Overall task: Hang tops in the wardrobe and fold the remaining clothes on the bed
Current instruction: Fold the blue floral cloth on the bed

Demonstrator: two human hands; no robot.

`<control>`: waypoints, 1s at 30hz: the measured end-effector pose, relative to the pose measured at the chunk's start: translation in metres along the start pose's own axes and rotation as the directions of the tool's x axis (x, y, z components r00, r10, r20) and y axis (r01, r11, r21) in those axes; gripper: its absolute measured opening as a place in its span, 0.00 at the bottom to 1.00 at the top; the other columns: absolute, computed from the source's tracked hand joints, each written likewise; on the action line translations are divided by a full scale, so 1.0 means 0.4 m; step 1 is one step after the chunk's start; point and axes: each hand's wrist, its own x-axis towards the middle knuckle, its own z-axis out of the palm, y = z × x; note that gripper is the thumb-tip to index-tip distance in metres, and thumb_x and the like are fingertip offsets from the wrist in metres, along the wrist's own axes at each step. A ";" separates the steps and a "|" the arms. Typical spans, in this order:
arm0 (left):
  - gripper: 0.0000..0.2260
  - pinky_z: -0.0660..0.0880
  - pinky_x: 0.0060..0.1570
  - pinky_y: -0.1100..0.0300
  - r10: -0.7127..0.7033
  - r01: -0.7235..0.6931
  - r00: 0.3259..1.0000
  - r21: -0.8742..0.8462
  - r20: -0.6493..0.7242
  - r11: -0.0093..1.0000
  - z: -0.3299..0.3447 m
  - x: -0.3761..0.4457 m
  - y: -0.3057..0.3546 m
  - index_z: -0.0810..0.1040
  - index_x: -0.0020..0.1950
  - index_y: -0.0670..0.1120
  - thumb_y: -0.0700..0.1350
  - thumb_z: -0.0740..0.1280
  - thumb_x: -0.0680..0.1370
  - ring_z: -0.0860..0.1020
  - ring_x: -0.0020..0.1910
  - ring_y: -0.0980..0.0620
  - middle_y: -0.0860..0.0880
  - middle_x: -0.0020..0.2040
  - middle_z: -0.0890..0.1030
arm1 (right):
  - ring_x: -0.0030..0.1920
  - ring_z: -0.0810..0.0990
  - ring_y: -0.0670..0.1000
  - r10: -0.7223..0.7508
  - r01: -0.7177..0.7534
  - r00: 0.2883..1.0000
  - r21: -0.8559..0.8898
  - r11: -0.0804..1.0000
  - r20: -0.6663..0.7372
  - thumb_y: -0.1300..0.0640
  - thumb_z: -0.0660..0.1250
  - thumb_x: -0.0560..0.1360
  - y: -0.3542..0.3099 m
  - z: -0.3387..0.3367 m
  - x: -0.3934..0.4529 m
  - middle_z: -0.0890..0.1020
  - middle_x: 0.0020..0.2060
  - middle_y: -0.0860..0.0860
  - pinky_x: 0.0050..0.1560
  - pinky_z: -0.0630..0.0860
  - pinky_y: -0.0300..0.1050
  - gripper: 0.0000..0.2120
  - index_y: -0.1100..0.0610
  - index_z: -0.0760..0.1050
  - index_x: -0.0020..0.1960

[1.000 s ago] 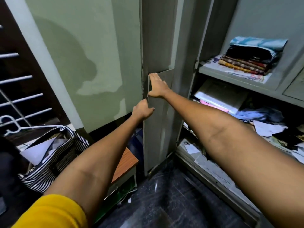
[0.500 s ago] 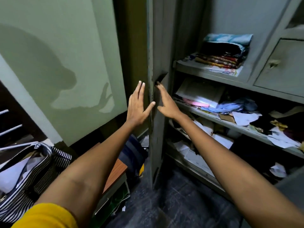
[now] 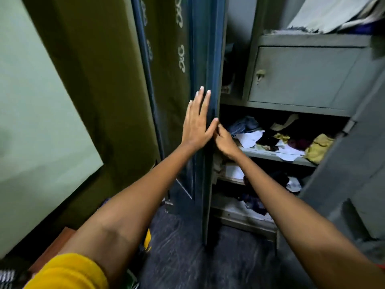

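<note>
Bracing wardrobe door (image 3: 205, 59) mid-frame w/ flat, straight-fingered left hand (image 3: 196, 122) while right hand (image 3: 224, 140) grips its edge, prob. to steady it.

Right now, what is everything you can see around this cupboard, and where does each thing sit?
Grey metal wardrobe door: one, dark grey-blue, edge-on at centre.
Small locked grey compartment: one, upper right inside wardrobe.
Crumpled clothes and papers: a jumbled heap, mixed colours, middle shelf.
Olive patterned cloth: one, hanging left of door.
Pale green wall: far left.
Dark stone floor: below.
Yellow sleeve: one, bottom left.
Hands: left hand flat on door; right hand gripping its edge.
</note>
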 end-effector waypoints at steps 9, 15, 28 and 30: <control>0.36 0.39 0.74 0.56 0.087 -0.077 0.993 0.120 -0.084 0.990 0.224 0.326 0.025 0.55 0.76 0.39 0.44 0.65 0.71 0.50 0.76 0.43 0.36 0.76 0.53 | 0.46 0.71 0.51 0.126 -0.161 0.956 -0.113 0.980 -0.265 0.65 0.54 0.81 0.131 -0.155 0.193 0.79 0.51 0.63 0.41 0.62 0.38 0.15 0.69 0.71 0.63; 0.35 0.37 0.73 0.57 0.170 -0.151 0.981 0.172 -0.098 0.973 0.357 0.417 -0.020 0.58 0.75 0.40 0.55 0.63 0.74 0.49 0.74 0.43 0.35 0.75 0.56 | 0.45 0.69 0.51 0.198 -0.233 0.939 -0.099 0.967 -0.280 0.64 0.53 0.81 0.179 -0.228 0.302 0.73 0.42 0.57 0.40 0.59 0.39 0.11 0.66 0.73 0.50; 0.39 0.45 0.74 0.52 0.203 -0.103 0.954 0.396 -0.219 0.913 0.544 0.550 -0.085 0.56 0.73 0.40 0.63 0.63 0.73 0.57 0.72 0.42 0.36 0.72 0.65 | 0.32 0.63 0.49 0.264 -0.294 0.921 -0.065 0.954 -0.287 0.67 0.53 0.80 0.261 -0.302 0.485 0.63 0.28 0.50 0.35 0.56 0.42 0.20 0.56 0.57 0.30; 0.38 0.46 0.73 0.51 0.214 -0.097 0.945 0.416 -0.246 0.904 0.563 0.558 -0.094 0.57 0.73 0.39 0.64 0.60 0.73 0.58 0.72 0.42 0.35 0.71 0.66 | 0.29 0.60 0.45 0.241 -0.267 0.930 -0.058 0.962 -0.278 0.69 0.53 0.79 0.275 -0.307 0.501 0.63 0.27 0.50 0.31 0.58 0.43 0.21 0.55 0.57 0.30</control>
